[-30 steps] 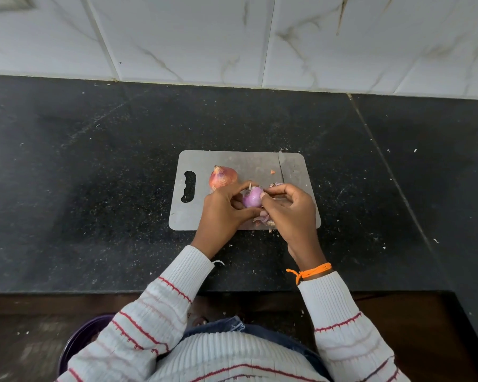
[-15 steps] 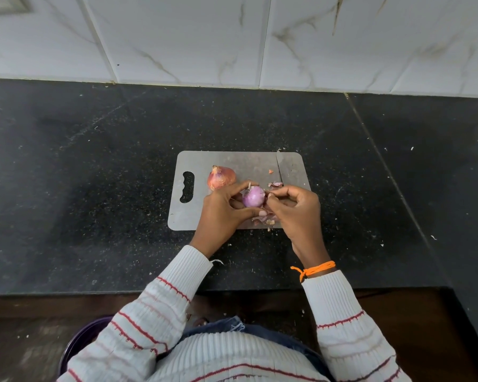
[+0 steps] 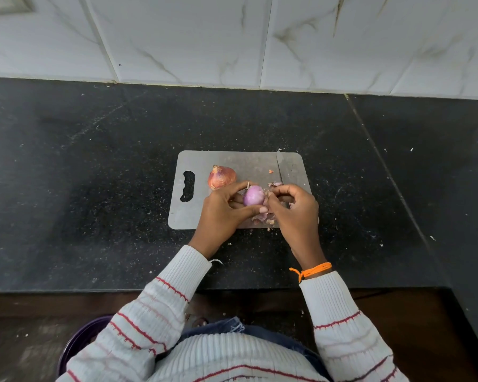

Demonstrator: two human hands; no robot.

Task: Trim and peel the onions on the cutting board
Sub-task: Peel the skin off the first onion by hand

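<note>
A grey cutting board [image 3: 232, 161] lies on the black counter. My left hand [image 3: 221, 213] grips a mostly peeled purple onion [image 3: 254, 195] just above the board. My right hand [image 3: 294, 209] pinches a flap of skin at the onion's right side. An unpeeled reddish onion [image 3: 220, 177] sits on the board to the left of my hands. A knife [image 3: 287, 168] lies on the board's right part, its handle hidden behind my right hand. Loose onion skins [image 3: 264, 217] lie under my hands.
The black stone counter [image 3: 94, 188] ends at a white tiled wall [image 3: 232, 37] behind the board. Small skin scraps dot the counter [image 3: 381, 244] to the right. A purple bin [image 3: 78, 343] stands on the floor at the lower left.
My right hand has shifted slightly right and up at the onion's side. More of the purple flesh shows. The left hand keeps its hold.
</note>
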